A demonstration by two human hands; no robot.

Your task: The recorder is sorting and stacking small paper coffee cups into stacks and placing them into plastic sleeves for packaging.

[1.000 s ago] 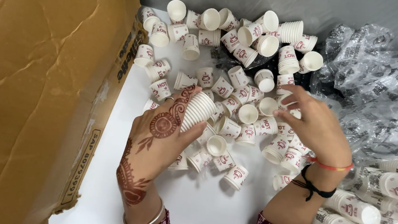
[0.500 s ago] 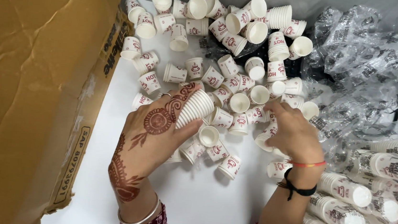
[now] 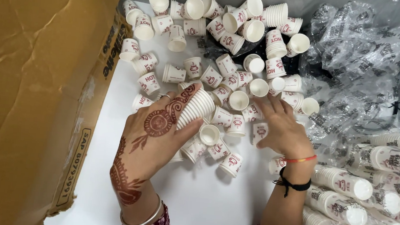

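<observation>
Many small white paper cups with red print (image 3: 223, 64) lie scattered over a white table (image 3: 201, 204). My left hand (image 3: 157, 133), patterned with henna, grips a nested stack of cups (image 3: 195, 108) lying on its side. My right hand (image 3: 283, 129) rests palm down on the loose cups at the pile's right edge, fingers spread toward a cup (image 3: 259, 88); whether it grips one I cannot tell. A red thread and a black thread circle my right wrist, and a metal bangle my left.
A large brown cardboard box flap (image 3: 33, 88) fills the left side. Crumpled clear plastic wrappers (image 3: 359, 54) lie at the upper right. Several wrapped sleeves of stacked cups (image 3: 362, 189) lie at the lower right.
My right hand has come down from the cups further back and now lies flat on the pile's right edge. The left hand keeps holding the stack in nearly the same place.
</observation>
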